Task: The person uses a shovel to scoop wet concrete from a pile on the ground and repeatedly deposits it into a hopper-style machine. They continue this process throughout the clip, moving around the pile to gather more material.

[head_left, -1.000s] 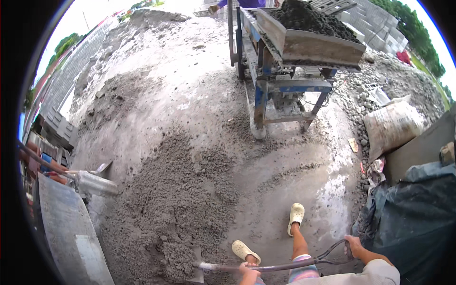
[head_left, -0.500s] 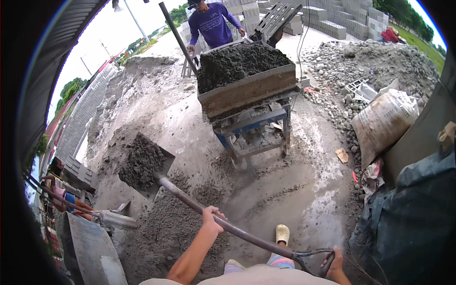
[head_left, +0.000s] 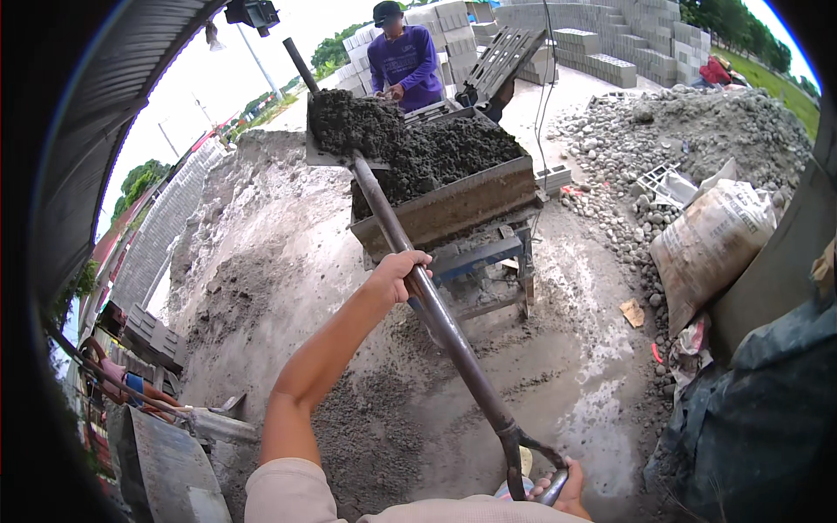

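My left hand [head_left: 398, 275] grips the middle of a long metal shovel shaft [head_left: 440, 318]. At the bottom of the view my right hand [head_left: 558, 490] holds the D-shaped handle. The shovel blade [head_left: 349, 131] is raised high, heaped with dark wet mix, and sits at the left edge of a metal hopper [head_left: 453, 205] that is piled with the same dark mix. A person in a purple shirt and cap [head_left: 403, 61] stands behind the hopper.
A grey sand-cement heap [head_left: 261, 288] covers the ground on the left. Gravel [head_left: 697, 131] and a filled sack [head_left: 706, 244] lie to the right, with stacked concrete blocks [head_left: 602, 44] behind. A dark tarp [head_left: 767, 410] fills the lower right. A wheelbarrow [head_left: 166, 453] stands lower left.
The loaded shovel has swung up from the heap on the left to the hopper's edge. My view has tilted upward, and both hands have stayed on the shovel.
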Demonstrator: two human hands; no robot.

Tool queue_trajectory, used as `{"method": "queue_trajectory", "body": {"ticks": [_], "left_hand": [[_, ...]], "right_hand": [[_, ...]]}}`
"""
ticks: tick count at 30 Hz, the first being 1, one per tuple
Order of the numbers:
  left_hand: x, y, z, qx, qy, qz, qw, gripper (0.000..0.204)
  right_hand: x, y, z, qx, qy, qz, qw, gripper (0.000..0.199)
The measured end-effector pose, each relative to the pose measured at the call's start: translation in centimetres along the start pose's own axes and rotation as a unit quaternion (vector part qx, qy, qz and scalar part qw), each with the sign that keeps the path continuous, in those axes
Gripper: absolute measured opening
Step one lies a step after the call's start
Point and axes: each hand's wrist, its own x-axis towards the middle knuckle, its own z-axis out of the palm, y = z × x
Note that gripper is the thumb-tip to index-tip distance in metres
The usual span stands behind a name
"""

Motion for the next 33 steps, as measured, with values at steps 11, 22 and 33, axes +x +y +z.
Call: {"method": "queue_trajectory", "body": {"ticks": [11, 22, 33], "left_hand": [[-0.1, 9.1, 0.9, 0.228, 0.037, 0.189, 0.954, 0.023], [-9.9, -6.1, -9.1, -0.158, 0.050, 0.136, 0.977, 0.012], [-21.3, -41.6, -19.1, -0.541, 0.115, -0.133, 0.822, 0.017]], "right_hand": [[1.4, -0.1, 8.2, 0.025, -0.201, 0.362, 0.910, 0.031], [2.4, -1.7, 0.7, -0.127, -0.005, -0.075, 0.989, 0.039], [-11.0, 3.9, -2.5, -0.584, -0.204, -0.702, 0.353, 0.032]]}}
